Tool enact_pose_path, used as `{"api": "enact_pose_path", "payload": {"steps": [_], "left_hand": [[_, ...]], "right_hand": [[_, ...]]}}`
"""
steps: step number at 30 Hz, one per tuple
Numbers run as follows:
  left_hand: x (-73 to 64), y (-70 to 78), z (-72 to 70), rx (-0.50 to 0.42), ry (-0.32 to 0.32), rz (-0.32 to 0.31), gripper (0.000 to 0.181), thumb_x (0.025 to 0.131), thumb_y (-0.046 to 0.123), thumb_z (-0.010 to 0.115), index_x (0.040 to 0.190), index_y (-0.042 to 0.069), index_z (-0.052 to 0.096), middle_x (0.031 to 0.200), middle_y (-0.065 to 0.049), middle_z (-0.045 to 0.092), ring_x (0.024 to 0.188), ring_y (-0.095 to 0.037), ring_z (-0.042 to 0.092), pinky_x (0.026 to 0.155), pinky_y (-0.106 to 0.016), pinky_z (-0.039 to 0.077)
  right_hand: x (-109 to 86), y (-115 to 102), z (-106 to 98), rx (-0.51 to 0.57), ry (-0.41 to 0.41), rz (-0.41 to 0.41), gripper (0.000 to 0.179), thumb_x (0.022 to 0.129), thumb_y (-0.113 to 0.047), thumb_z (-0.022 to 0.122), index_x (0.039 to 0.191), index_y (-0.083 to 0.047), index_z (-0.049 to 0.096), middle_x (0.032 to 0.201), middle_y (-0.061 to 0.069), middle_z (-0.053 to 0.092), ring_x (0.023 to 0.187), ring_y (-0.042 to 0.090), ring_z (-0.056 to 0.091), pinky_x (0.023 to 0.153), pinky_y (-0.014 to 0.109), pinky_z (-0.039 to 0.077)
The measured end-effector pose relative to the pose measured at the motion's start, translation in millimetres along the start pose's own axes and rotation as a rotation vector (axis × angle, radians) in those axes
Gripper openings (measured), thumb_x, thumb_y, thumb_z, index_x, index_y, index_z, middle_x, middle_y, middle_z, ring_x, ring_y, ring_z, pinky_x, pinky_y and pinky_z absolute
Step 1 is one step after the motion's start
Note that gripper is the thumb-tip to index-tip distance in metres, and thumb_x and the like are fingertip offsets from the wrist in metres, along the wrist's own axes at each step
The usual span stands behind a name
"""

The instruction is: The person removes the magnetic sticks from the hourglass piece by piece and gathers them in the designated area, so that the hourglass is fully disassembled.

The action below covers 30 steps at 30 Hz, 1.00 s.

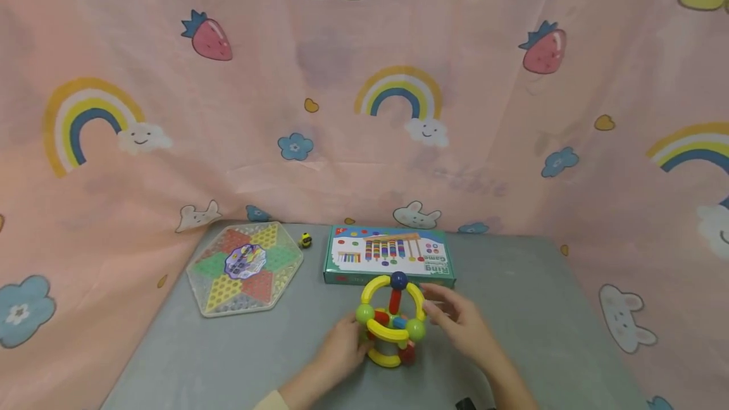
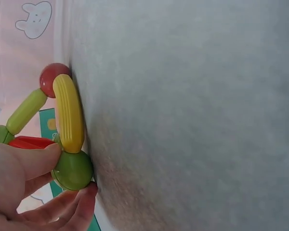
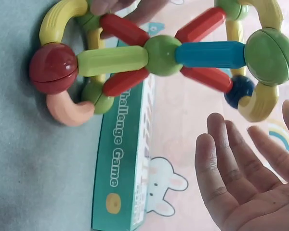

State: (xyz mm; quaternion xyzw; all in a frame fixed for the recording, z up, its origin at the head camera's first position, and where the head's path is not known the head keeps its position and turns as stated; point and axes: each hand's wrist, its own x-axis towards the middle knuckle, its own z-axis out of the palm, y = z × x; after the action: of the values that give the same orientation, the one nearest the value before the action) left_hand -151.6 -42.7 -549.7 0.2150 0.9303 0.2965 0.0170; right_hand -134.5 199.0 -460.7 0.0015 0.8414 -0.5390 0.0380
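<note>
A ball-and-rod building toy point(image 1: 387, 332) stands on the table, made of coloured balls joined by straight rods and curved pieces into an upper and a lower ring. With thumb and fingers my left hand point(image 1: 340, 348) grips a green ball point(image 2: 73, 171) of the lower ring, at the tabletop. A green centre ball point(image 3: 164, 55) joins red, blue and green rods between the rings. Beside the upper ring, my right hand point(image 1: 464, 321) is spread with its fingers apart and nothing in them. In the right wrist view its fingertips are close to a dark blue ball point(image 3: 240, 91).
Behind the toy lies a green game box point(image 1: 390, 278). A hexagonal star-pattern game board point(image 1: 200, 299) is at the back left, with a small yellow-and-black figure point(image 1: 306, 240) next to it. A black object point(image 1: 466, 404) shows at the front edge. A pink printed cloth point(image 1: 342, 169) hangs behind the table.
</note>
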Motion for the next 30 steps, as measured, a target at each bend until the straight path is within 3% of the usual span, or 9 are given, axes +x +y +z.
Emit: {"api": "enact_pose_path", "payload": {"steps": [4,13,19,30], "left_hand": [[3.9,-4.5,3.2,0.039,0.021,0.081,0.025,0.087,0.016,0.079,0.111,0.01,0.075,0.11,-0.001,0.069,0.098,-0.015,0.066,0.085,-0.033,0.058],[20.5,-15.0,7.3,0.001,-0.099,0.187,0.023,0.094,0.016,0.07,0.117,0.018,0.071,0.114,0.006,0.067,0.107,-0.009,0.063,0.095,-0.03,0.054],[31.5,-16.3,10.2,0.011,-0.121,0.263,0.02,0.096,0.012,0.067,0.115,0.017,0.069,0.107,0.007,0.069,0.1,-0.006,0.063,0.094,-0.027,0.053],[43.8,-13.8,9.9,-0.028,-0.222,0.225,0.015,0.099,0.011,0.061,0.109,0.019,0.067,0.101,0.009,0.067,0.089,-0.001,0.056,0.089,-0.025,0.052]], "right_hand": [[0.7,-3.0,0.5,0.02,-0.011,0.003,0.046,0.099,-0.039,0.063,0.139,-0.016,0.059,0.133,0.012,0.064,0.105,0.022,0.068,0.081,0.035,0.06],[2.4,1.5,-2.5,0.0,0.008,-0.018,0.048,0.101,-0.039,0.061,0.143,-0.017,0.054,0.147,0.012,0.055,0.11,0.026,0.067,0.081,0.032,0.058],[-0.6,3.5,-4.0,-0.047,0.039,-0.049,0.043,0.103,-0.039,0.057,0.141,-0.018,0.057,0.144,0.009,0.058,0.122,0.031,0.059,0.081,0.031,0.054],[-8.4,1.3,-3.3,-0.034,0.043,-0.053,0.04,0.104,-0.035,0.057,0.138,-0.015,0.06,0.138,0.009,0.061,0.119,0.029,0.06,0.08,0.025,0.057]]}}
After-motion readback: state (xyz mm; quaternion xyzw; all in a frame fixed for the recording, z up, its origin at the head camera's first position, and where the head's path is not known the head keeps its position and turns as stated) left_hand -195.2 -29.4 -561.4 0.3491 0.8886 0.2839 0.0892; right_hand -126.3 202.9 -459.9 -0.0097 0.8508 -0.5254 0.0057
